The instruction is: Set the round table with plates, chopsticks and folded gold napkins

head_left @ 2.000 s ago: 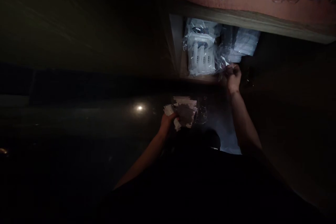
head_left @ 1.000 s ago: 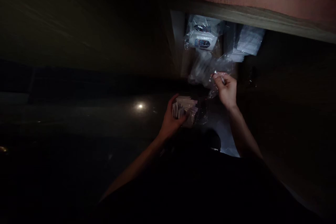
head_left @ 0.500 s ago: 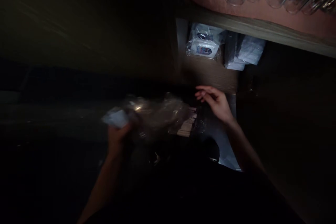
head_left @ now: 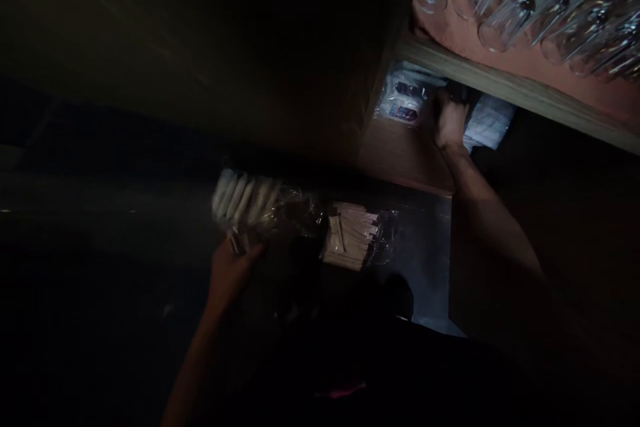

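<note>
The left hand (head_left: 233,273) is clamped on a clear plastic bag of white packets (head_left: 245,203) well out from the wooden shelf (head_left: 405,157), while the right hand (head_left: 450,121) reaches into the shelf, its grip hidden.

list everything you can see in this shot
clear glass tumblers: many, clear, in rows on a salmon-pink surface, top right
brown wooden shelf edge: one, brown, below the tumblers
plastic-wrapped white packet: one, white with blue label, under the shelf
white flat pack: one, white, under the shelf, right
pale paper sachet stack: one, cream, on the countertop
clear plastic bag of white items: one, clear and white, lower left
dark countertop: one, dark, centre
left hand: one, gripping the bag
right hand: one, under the shelf, beside the white flat pack
</note>
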Tool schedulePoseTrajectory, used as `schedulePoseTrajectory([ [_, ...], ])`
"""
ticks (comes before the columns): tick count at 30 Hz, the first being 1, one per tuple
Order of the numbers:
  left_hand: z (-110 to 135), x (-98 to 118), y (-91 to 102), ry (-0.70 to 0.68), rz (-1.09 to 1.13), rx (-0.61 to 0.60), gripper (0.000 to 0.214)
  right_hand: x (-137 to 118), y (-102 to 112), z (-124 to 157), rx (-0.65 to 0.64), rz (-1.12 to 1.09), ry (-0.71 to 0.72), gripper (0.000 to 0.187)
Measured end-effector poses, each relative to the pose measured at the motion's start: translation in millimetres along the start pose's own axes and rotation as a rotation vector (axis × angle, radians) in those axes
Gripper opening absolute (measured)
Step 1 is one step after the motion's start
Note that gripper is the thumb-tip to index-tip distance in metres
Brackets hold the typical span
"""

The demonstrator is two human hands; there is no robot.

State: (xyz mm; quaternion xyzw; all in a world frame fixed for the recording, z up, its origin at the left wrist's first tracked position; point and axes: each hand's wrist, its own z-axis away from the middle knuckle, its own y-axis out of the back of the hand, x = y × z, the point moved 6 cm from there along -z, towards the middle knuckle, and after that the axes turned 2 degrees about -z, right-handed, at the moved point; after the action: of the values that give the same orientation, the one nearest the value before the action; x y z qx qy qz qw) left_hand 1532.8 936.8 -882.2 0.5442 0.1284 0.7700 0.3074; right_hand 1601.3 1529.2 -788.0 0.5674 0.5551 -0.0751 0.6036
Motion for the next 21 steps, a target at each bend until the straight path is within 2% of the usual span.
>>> schedulePoseTrajectory([
  [2,4,1,1.9,-0.010,0.016,-0.003,0.034,6,12,24,-0.026,0.013,0.019,0.018],
  [4,6,8,2.6,-0.028,0.018,-0.003,0.033,9,28,52,0.011,-0.024,0.048,0.016],
  [7,8,28,3.8,-0.044,-0.002,0.047,0.037,8,49,95,0.085,-0.052,0.064,0.014],
  [11,16,62,1.6,-0.102,0.038,0.113,0.051,8,67,145,0.144,0.032,0.050,0.019],
  [14,23,80,-19.1,-0.129,0.118,-0.016,0.050,23,68,177,0.113,0.075,0.011,0.022],
  [18,35,97,-64.4,-0.105,0.280,-0.281,0.047,50,62,216,0.030,0.100,-0.032,0.022],
  [21,45,110,-94.0,-0.121,0.294,-0.460,0.045,53,70,244,0.030,0.088,-0.045,0.026],
])
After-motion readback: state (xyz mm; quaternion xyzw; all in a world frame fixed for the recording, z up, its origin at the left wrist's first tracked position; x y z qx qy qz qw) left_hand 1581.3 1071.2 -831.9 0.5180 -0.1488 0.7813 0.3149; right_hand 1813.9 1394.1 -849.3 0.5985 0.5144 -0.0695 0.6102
